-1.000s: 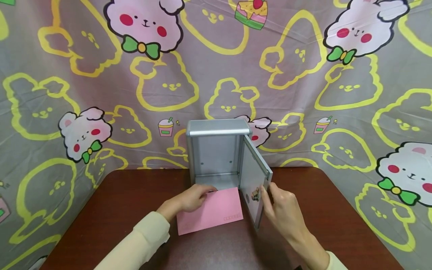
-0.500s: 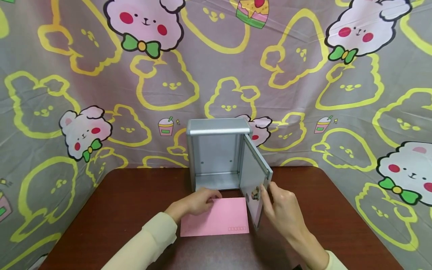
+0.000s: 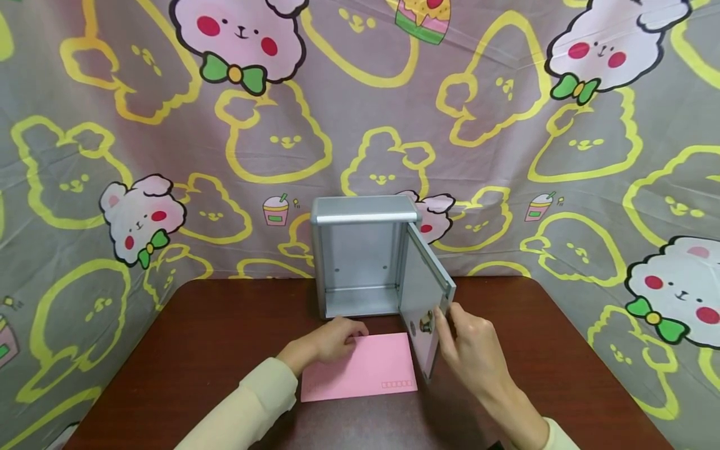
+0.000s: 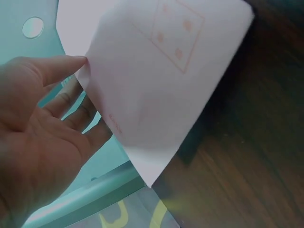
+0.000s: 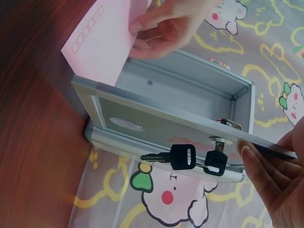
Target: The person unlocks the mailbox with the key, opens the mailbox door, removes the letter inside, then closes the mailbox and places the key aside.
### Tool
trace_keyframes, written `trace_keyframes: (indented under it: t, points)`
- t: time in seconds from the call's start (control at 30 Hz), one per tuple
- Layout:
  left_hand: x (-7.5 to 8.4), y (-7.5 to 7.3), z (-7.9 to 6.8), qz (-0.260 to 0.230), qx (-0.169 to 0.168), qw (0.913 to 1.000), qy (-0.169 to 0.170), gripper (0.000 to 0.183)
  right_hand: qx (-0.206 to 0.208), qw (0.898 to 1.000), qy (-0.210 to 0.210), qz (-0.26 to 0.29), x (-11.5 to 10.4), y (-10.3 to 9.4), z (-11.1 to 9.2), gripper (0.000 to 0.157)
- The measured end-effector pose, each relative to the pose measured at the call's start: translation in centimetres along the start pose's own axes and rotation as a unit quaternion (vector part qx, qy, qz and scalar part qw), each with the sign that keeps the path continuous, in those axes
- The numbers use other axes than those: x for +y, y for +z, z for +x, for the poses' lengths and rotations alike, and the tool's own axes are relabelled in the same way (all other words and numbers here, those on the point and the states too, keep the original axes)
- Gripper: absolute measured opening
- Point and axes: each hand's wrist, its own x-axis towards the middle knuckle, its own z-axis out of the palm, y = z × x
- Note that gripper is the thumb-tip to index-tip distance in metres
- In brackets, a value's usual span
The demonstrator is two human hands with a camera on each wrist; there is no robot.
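A pink envelope (image 3: 382, 362) lies low over the table in front of a lockable grey metal box (image 3: 362, 207). My left hand (image 3: 336, 342) pinches it by the far edge; in the left wrist view the thumb (image 4: 71, 64) is on one face, with the other fingers partly behind the edge. The box's door (image 3: 419, 300) is swung out to the right. On its free edge, by the lock cam (image 3: 426, 321), my right hand (image 3: 478, 350) keeps a grip. In the right wrist view one black-headed key sits in the lock and a second key (image 5: 183, 156) hangs from it.
The box's interior shows its bare back panel (image 3: 360, 256) and floor. Dark red-brown table top (image 3: 225, 337) extends to both sides. A patterned grey cloth (image 3: 478, 156) with bunny drawings hangs close behind the box and along the sides.
The envelope has shifted rightward and toward me, turning straighter to the table's front, with the left hand moving along. The right hand and the door have barely moved.
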Motion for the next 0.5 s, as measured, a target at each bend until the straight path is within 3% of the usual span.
trace_keyframes:
  t: [0.5]
  points:
    - [-0.24, 0.86, 0.07, 0.018, 0.010, 0.9998, 0.004, 0.024, 0.000, 1.000, 0.001, 0.003, 0.22, 0.11, 0.12, 0.020]
